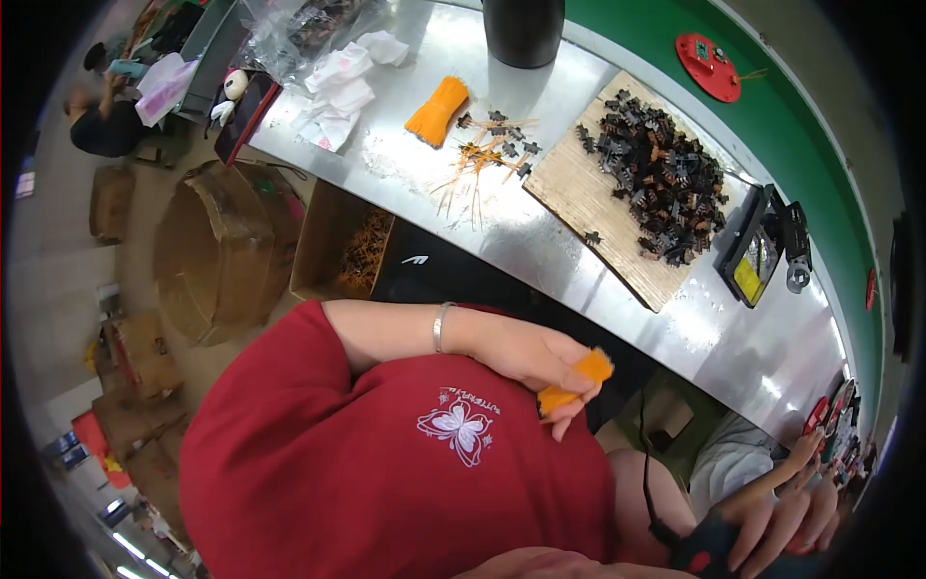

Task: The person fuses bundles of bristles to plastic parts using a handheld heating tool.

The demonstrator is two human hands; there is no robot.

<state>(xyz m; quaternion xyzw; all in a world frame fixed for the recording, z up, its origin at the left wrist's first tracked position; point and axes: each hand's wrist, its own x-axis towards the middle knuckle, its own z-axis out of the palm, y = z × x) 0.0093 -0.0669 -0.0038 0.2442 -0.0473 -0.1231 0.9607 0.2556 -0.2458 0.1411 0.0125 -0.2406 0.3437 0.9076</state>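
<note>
My left hand (545, 362), with a silver bracelet at its wrist, is closed around a short orange bundle of what look like cut wires (591, 367), held in front of my red shirt. At the lower right, my right hand (786, 526) is raised close to the camera. Its fingers wrap around a dark blue corded tool with red spots (709, 545); most of the tool is hidden or dark, so its exact kind does not show. A second orange wire bundle (437, 113) lies on the metal table, beside loose orange wires with small black parts (487, 154).
A wooden board (555, 183) carries a heap of small black parts (661, 179). Beyond are a black container (524, 29), a black-and-yellow device (757, 246) and a red disc (709, 68). Cardboard boxes (217, 251) stand left. A co-worker's hand (805, 449) shows at right.
</note>
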